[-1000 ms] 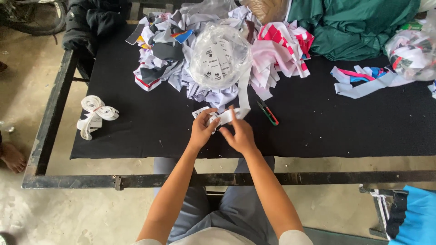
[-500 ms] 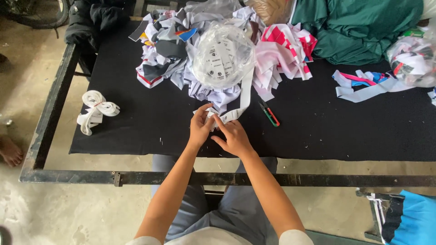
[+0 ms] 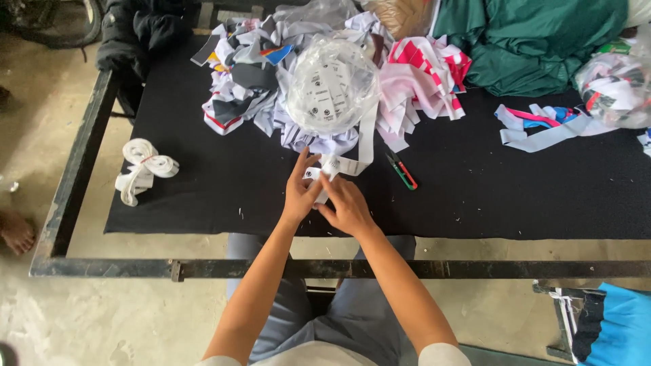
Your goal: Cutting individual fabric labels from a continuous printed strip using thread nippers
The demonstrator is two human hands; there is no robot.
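My left hand [image 3: 298, 193] and right hand [image 3: 346, 207] pinch the white label strip [image 3: 339, 165] just below the clear bag [image 3: 332, 85]; tugging could drag that bag over.

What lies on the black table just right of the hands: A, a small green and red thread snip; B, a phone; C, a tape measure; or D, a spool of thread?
A: a green and red thread snip lies on the black table just right of the right hand and left hand.
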